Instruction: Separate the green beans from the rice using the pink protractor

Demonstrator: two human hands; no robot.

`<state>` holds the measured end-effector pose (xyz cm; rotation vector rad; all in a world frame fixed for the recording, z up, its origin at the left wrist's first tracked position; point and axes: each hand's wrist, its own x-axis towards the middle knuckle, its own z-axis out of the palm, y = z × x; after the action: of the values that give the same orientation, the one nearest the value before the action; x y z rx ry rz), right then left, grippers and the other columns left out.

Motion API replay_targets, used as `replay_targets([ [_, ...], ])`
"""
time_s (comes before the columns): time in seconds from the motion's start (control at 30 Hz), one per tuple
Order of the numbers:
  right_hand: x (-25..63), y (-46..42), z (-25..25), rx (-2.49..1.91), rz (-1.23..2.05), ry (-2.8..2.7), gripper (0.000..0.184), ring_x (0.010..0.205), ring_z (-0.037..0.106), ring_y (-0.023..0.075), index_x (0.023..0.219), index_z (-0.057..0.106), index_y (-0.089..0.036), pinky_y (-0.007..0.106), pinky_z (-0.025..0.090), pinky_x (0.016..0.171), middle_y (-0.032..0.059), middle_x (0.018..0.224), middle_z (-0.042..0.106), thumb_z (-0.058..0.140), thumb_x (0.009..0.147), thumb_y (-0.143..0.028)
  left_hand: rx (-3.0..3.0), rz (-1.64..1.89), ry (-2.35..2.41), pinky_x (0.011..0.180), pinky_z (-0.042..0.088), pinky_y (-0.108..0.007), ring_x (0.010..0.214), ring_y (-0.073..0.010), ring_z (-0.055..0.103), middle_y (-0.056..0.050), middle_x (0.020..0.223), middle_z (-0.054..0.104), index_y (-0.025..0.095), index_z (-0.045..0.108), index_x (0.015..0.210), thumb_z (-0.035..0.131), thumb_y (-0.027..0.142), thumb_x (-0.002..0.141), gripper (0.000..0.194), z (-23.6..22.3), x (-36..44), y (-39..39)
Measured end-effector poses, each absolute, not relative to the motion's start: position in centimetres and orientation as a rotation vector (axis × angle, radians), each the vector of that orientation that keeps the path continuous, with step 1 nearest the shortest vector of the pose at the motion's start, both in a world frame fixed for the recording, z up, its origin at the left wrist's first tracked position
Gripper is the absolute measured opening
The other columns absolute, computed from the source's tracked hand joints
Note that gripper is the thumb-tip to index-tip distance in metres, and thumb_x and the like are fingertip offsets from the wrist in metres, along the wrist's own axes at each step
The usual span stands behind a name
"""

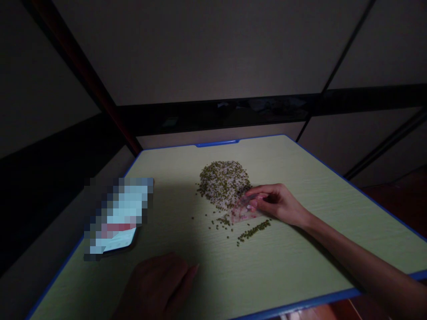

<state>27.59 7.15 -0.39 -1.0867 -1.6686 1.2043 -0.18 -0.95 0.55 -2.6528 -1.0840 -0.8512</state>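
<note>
My right hand [276,205] pinches a small see-through plastic piece with pinkish marks [245,211] between thumb and fingers. It is held at the near right edge of a round pile of mung beans mixed with pale grains [223,182]. A narrow row of mung beans [254,232] lies just below the plastic piece, and several loose beans [220,222] are scattered to its left. In shadow at the bottom, my left hand [158,284] rests on the table with its fingers curled in; no object shows in it.
The light wooden-patterned table [300,275] has a blue rim and a blue handle [216,143] at its far edge. A lit phone [122,218], partly pixelated, lies at the left. Dark panelled cabinet fronts [213,49] stand behind the table.
</note>
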Motion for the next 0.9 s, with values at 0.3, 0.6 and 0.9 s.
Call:
replay_targets([
  [0.3, 27.89, 7.22, -0.8, -1.018, 1.257, -1.705, 0.02, 0.044, 0.041, 0.0076, 0.09, 0.069, -0.014, 0.022, 0.029, 0.041, -0.0015, 0.054, 0.056, 0.063, 0.073, -0.024, -2.649, -0.839, -1.091, 0.048, 0.041, -0.019, 0.046, -0.0058, 0.051, 0.006, 0.054, 0.053, 0.019, 0.049, 0.065, 0.038, 0.019, 0.09, 0.027, 0.22, -0.34, -0.99],
  [0.6, 27.75, 7.14, -0.6, -0.986, 1.259, -1.747, 0.019, 0.043, 0.04, 0.0064, 0.089, 0.07, -0.014, 0.02, 0.029, 0.04, -0.0025, 0.052, 0.055, 0.066, 0.072, -0.022, -2.66, -0.801, -1.087, 0.045, 0.039, -0.018, 0.044, -0.0055, 0.05, 0.006, 0.051, 0.051, 0.02, 0.049, 0.063, 0.036, 0.02, 0.09, 0.031, 0.35, -0.25, -0.94],
  [0.9, 27.76, 7.09, -0.61, -0.987, 1.26, -1.741, 0.019, 0.044, 0.043, 0.0078, 0.09, 0.07, -0.015, 0.021, 0.028, 0.04, -0.001, 0.054, 0.057, 0.064, 0.074, -0.023, -2.651, -0.815, -1.11, 0.049, 0.04, -0.018, 0.047, -0.0052, 0.051, 0.006, 0.054, 0.053, 0.02, 0.05, 0.065, 0.038, 0.02, 0.09, 0.028, 0.31, -0.39, -1.09],
])
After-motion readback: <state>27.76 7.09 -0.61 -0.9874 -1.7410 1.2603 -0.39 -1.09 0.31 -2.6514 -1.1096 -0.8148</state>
